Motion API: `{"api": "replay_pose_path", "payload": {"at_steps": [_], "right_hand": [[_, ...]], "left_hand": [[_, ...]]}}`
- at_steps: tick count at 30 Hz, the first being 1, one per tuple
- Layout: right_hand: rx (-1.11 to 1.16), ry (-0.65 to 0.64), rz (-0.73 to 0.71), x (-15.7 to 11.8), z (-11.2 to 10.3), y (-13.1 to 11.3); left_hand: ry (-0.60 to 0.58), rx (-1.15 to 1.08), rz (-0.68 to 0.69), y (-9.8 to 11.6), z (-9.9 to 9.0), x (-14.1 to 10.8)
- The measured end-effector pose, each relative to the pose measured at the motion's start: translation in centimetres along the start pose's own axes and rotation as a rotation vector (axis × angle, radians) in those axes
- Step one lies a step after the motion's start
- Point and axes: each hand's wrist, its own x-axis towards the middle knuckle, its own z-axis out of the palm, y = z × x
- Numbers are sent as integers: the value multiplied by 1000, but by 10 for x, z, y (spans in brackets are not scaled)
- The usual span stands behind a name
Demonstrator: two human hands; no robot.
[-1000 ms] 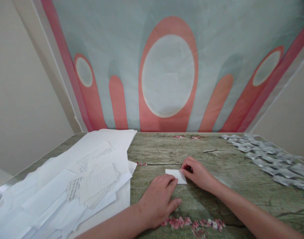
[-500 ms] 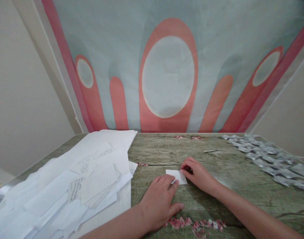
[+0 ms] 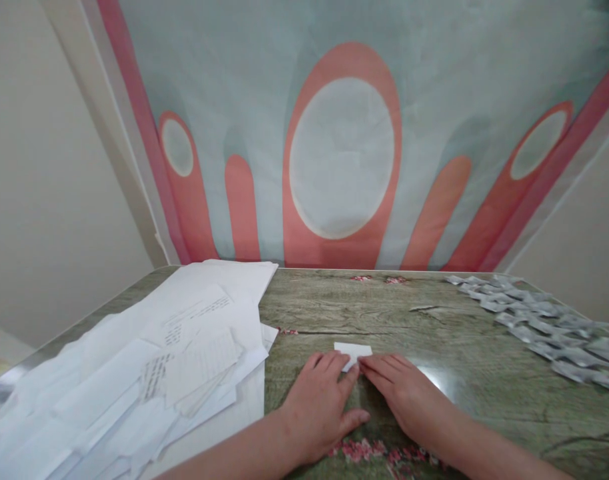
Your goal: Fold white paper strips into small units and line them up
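A small white piece of folded paper (image 3: 353, 349) lies on the wood-patterned table in front of me. My left hand (image 3: 324, 403) rests on its left and near part, fingertips pressed down on it and the thumb stretched out to the right. Flat at the paper's right and near edge, my right hand (image 3: 402, 387) has its fingers together, the fingertips touching the paper close to my left index finger. The near part of the paper is hidden under the fingers.
A large spread of white sheets and printed scraps (image 3: 199, 367) covers the left side of the table (image 3: 324, 300). Rows of small folded grey-white pieces (image 3: 544, 320) lie at the right. A patterned backdrop (image 3: 342, 253) stands behind the table.
My right hand has come down and nearer, from pinching the paper's right edge to lying flat against its near right side. My left hand has stayed in place.
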Motion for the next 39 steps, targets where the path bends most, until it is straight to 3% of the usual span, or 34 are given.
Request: {"api": "replay_pose_path", "payload": {"at_steps": [16, 23, 39], "right_hand": [[-210, 55, -75, -4, 5, -5], [-218, 60, -91, -2, 3, -6], [-199, -58, -31, -10, -6, 0]], "left_hand": [[-17, 61, 35, -2, 0, 2], [-23, 110, -22, 0, 2, 1], [-45, 129, -78, 9, 0, 0]]}}
